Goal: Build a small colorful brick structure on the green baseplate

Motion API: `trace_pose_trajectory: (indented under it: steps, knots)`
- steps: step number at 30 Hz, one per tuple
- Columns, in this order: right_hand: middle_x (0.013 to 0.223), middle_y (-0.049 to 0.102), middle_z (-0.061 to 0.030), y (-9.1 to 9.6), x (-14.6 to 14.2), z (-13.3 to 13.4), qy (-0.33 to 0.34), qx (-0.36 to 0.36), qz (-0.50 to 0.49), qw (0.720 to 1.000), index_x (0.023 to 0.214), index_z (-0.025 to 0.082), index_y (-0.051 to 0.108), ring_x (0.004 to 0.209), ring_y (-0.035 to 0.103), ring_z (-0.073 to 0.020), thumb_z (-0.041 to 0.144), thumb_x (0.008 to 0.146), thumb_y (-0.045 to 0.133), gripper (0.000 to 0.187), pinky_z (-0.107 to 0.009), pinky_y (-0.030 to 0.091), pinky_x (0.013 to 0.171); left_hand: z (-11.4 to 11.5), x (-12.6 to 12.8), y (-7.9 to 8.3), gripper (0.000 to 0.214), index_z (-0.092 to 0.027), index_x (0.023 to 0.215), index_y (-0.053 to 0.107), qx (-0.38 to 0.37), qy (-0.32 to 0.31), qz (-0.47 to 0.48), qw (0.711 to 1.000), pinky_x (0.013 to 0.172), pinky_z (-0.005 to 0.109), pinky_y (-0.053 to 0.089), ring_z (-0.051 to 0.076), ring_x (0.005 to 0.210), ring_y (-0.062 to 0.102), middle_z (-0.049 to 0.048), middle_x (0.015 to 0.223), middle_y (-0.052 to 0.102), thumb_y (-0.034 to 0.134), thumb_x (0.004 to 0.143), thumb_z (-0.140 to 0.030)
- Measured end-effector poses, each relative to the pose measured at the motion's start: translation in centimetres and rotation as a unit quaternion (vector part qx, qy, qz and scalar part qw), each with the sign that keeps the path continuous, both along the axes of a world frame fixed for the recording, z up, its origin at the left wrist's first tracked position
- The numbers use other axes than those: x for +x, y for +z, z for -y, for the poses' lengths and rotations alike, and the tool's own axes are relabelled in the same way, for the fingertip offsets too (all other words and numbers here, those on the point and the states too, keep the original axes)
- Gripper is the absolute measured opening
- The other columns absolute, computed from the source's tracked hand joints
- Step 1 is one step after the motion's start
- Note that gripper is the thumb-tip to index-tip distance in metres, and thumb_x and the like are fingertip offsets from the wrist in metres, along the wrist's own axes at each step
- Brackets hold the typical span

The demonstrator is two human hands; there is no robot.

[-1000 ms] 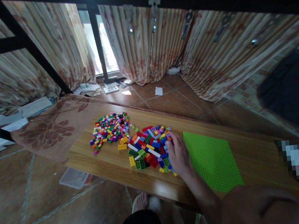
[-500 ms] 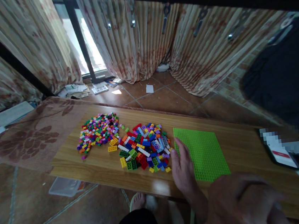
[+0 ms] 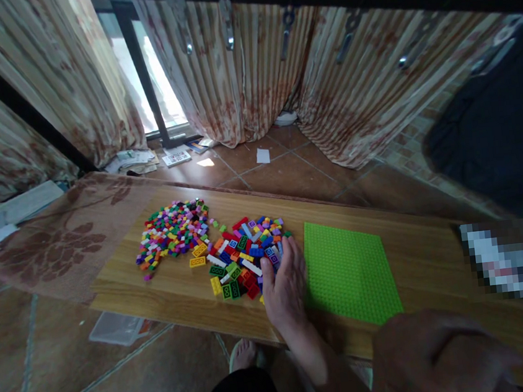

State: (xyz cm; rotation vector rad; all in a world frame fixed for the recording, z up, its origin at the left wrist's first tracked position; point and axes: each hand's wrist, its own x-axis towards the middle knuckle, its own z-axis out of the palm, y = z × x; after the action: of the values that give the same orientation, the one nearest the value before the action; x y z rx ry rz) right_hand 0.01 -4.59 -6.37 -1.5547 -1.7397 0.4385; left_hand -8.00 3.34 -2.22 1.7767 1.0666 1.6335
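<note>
My right hand stands edge-on at the right side of a heap of larger toy building bricks. Its fingers are stretched out, the thumb apart, and the palm side faces the heap. It looks to be touching the nearest bricks, some of which it hides. A green studded baseplate lies flat just to the right of the hand. Left of the larger bricks is a heap of small bricks. My left hand cannot be made out; a blurred skin-coloured shape close to the camera covers the lower right.
Everything lies on a long wooden tabletop. Pixelated items sit at its right end. A patterned cloth spreads beyond the left end. A clear plastic box or lid is on the tiled floor below, and a foot shows under the table's near edge.
My right hand has moved left, from the baseplate's left edge to the right side of the larger-brick heap. The baseplate's left part is now uncovered.
</note>
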Motion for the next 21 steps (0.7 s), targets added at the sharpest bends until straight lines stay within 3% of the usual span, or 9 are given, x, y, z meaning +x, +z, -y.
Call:
trace_pose_trajectory:
  steps: [2, 3, 7, 9, 10, 12, 15, 21]
  knots:
    - [0.129, 0.061, 0.0026, -0.5, 1.5, 1.5, -0.002, -0.001, 0.002, 1.0, 0.145, 0.048, 0.026, 0.14, 0.032, -0.0337, 0.064, 0.07, 0.036, 0.077, -0.068, 0.032, 0.109, -0.2, -0.1, 0.7, 0.023, -0.031, 0.09, 0.074, -0.012, 0.007, 0.02, 1.0, 0.062, 0.035, 0.058, 0.028, 0.104, 0.066, 0.0019, 0.098, 0.068, 0.052, 0.084, -0.029]
    - [0.128, 0.061, 0.0023, -0.7, 1.9, 1.7, 0.0, 0.0, 0.005, 1.0, 0.146, 0.048, 0.025, 0.14, 0.032, -0.0334, 0.063, 0.071, 0.037, 0.077, -0.067, 0.032, 0.109, -0.2, 0.0, 1.1, 0.022, -0.03, 0.089, 0.074, -0.012, 0.009, 0.026, 1.0, 0.063, 0.035, 0.058, 0.028, 0.103, 0.067, 0.002, 0.097, 0.069, 0.053, 0.084, -0.029]
    - [0.132, 0.058, 0.0004, -1.0, 1.4, -1.0, -0.018, 0.002, 0.034, 0.999, 0.146, 0.045, 0.027, 0.14, 0.032, -0.0326, 0.059, 0.076, 0.038, 0.073, -0.064, 0.033, 0.11, 1.5, 2.5, 3.3, 0.066, -0.024, 0.098, 0.073, 0.009, -0.022, 0.012, 1.0, 0.06, 0.038, 0.05, 0.021, 0.097, 0.069, 0.0018, 0.092, 0.065, 0.007, 0.092, -0.024]
    - [0.14, 0.052, -0.0007, -0.8, 1.0, -3.3, -0.07, -0.016, 0.079, 0.994, 0.146, 0.041, 0.031, 0.141, 0.03, -0.0312, 0.057, 0.081, 0.037, 0.068, -0.06, 0.032, 0.112, 3.7, 4.6, 4.2, 0.047, -0.026, 0.093, 0.074, 0.003, -0.063, 0.028, 0.998, 0.06, 0.037, 0.055, 0.021, 0.088, 0.07, 0.0022, 0.088, 0.067, 0.026, 0.092, -0.024]
    - [0.145, 0.047, -0.003, -0.8, 1.0, -4.2, -0.097, -0.027, 0.106, 0.989, 0.146, 0.035, 0.033, 0.141, 0.029, -0.0318, 0.055, 0.083, 0.035, 0.066, -0.06, 0.029, 0.112, 4.9, 5.4, 4.6, 0.034, -0.027, 0.089, 0.074, 0.003, -0.078, 0.031, 0.996, 0.06, 0.036, 0.058, 0.02, 0.082, 0.071, 0.0027, 0.086, 0.069, 0.04, 0.088, -0.022]
    - [0.149, 0.04, -0.0124, -0.8, 1.9, -5.2, -0.122, -0.038, 0.13, 0.983, 0.144, 0.02, 0.039, 0.141, 0.027, -0.0354, 0.051, 0.088, 0.034, 0.064, -0.064, 0.024, 0.111, 7.1, 6.6, 5.1, 0.026, -0.029, 0.085, 0.074, 0.004, -0.095, 0.035, 0.995, 0.06, 0.036, 0.06, 0.019, 0.074, 0.07, 0.0025, 0.081, 0.07, 0.052, 0.082, -0.016]
    - [0.148, 0.04, -0.0189, -1.2, 4.3, -4.7, -0.131, -0.075, 0.208, 0.966, 0.137, 0.01, 0.046, 0.139, 0.03, -0.0358, 0.047, 0.091, 0.033, 0.06, -0.065, 0.022, 0.109, 8.5, 7.1, 5.5, 0.028, -0.029, 0.086, 0.073, -0.008, -0.115, 0.069, 0.991, 0.065, 0.039, 0.062, 0.02, 0.071, 0.068, 0.0027, 0.078, 0.07, 0.055, 0.078, -0.009]
    - [0.149, 0.04, -0.0158, -2.2, 7.1, -2.9, -0.149, -0.09, 0.297, 0.939, 0.138, 0.012, 0.045, 0.14, 0.03, -0.0313, 0.046, 0.094, 0.029, 0.057, -0.06, 0.024, 0.11, 7.8, 7.7, 5.5, 0.031, -0.031, 0.088, 0.072, -0.014, -0.127, 0.104, 0.986, 0.068, 0.038, 0.061, 0.022, 0.085, 0.068, 0.0017, 0.082, 0.07, 0.055, 0.079, -0.008]
